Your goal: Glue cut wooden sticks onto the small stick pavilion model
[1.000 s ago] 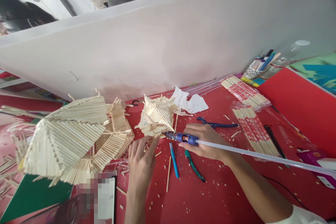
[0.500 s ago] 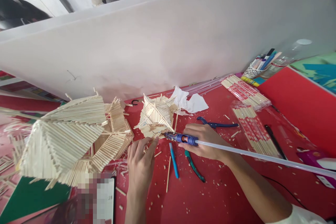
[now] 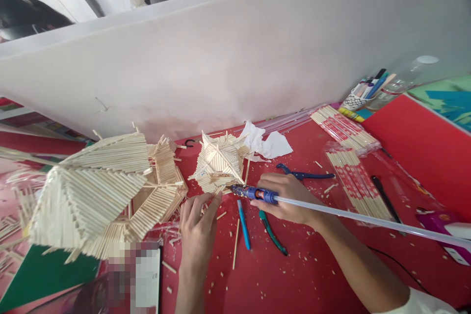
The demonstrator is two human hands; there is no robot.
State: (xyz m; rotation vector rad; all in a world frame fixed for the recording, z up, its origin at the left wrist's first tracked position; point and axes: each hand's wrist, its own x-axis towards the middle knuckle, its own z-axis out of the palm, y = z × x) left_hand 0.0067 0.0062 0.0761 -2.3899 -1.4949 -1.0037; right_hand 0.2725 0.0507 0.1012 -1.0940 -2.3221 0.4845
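My right hand (image 3: 285,196) is wrapped round a blue hot glue gun (image 3: 257,193), a long clear glue stick (image 3: 338,213) trailing from its back end. The gun's tip meets the near edge of a small pointed roof model (image 3: 219,159) built of wooden sticks. My left hand (image 3: 198,218) is closed at that same edge, thumb and fingers pinched on what looks like a short wooden stick, mostly hidden by the fingers. A blue pen (image 3: 243,225) and green-handled pliers (image 3: 272,235) lie just below the gun.
On the left stands a larger stick-built model (image 3: 99,191). Blue-handled pliers (image 3: 309,175), white tissue (image 3: 275,144) and packs of chopsticks (image 3: 355,181) lie to the right. A pen cup (image 3: 355,99) and clear bottle (image 3: 408,78) stand by the white partition (image 3: 221,59). Wood scraps litter the red table.
Almost nothing differs. Both hands and the glue gun keep their places at the small model's edge; the view has shifted very slightly.
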